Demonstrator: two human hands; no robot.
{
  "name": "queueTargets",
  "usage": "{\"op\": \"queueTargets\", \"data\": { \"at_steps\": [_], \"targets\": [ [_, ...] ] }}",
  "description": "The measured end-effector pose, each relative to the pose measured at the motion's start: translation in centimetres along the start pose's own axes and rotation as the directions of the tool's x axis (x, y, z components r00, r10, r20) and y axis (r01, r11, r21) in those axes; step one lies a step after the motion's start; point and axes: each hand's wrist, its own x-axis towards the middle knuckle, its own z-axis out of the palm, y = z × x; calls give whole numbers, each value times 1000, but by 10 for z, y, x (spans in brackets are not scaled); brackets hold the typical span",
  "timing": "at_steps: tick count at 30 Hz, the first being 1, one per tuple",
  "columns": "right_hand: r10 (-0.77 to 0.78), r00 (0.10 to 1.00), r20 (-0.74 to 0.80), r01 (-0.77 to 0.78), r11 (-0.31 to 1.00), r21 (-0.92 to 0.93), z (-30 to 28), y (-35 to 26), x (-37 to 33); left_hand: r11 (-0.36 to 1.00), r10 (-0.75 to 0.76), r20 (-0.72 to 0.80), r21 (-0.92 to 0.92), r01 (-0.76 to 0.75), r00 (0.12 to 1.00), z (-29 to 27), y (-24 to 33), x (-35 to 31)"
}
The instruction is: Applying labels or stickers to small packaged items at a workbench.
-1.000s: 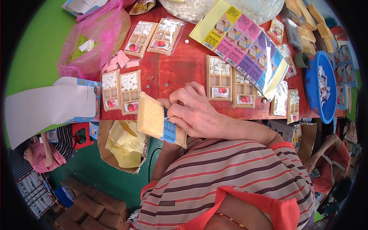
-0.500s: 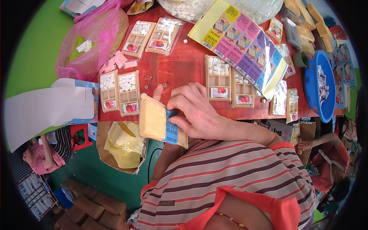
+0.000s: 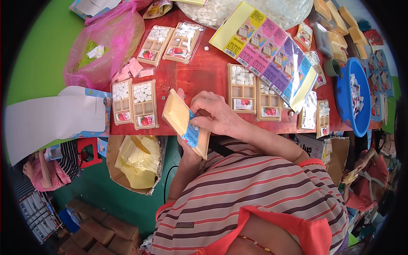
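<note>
In front of my chest a tan plastic tray (image 3: 175,111) is tilted, its flat underside facing up. My left hand (image 3: 188,149) is closed round it from below and behind, with most of its fingers hidden by the tray. A blue printed label (image 3: 191,135) wraps across the tray's middle. My right hand (image 3: 217,112) has its thumb and fingers bent together at the label's upper edge. On the red table just beyond, two filled trays (image 3: 143,102) with white pieces and strawberry-print packets stand at left, and another tray (image 3: 242,87) stands at right.
A colourful label sheet (image 3: 265,47) overlaps trays at right. Beyond are a blue basin (image 3: 353,100) of packets and a clear bag (image 3: 250,12) of white pieces. A pink bag (image 3: 121,46) and white card (image 3: 59,117) lie left. A carton (image 3: 158,170) stands below the table edge.
The tray has turned steeper and shifted slightly right. My right fingers have moved a little along the blue label, which now lies flatter on the tray.
</note>
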Motion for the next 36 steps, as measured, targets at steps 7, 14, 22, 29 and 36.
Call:
{"op": "queueTargets", "data": {
  "at_steps": [7, 14, 22, 29, 36],
  "targets": [
    [333, 921, 202, -388, 825, 410, -11, -22, 3, 995, -95, -16, 4, 95, 995, 12, 13, -2],
    [431, 877, 211, -478, 739, 476, -6, -28, 5, 978, -145, 49, -145, 150, 988, -12, -2, 1],
    [409, 871, 273, -490, 677, 549, -6, -20, 4, 986, -167, 83, -13, 169, 982, 0, 0, 2],
    [417, 860, 293, -509, 689, 516, -7, -21, 6, 965, -203, 187, -130, 229, 961, -3, 2, 3],
    [282, 939, 198, -322, 923, 210, -12, -16, 6, 974, -151, 194, -140, 180, 969, -17, -5, 6]
  ]
}}
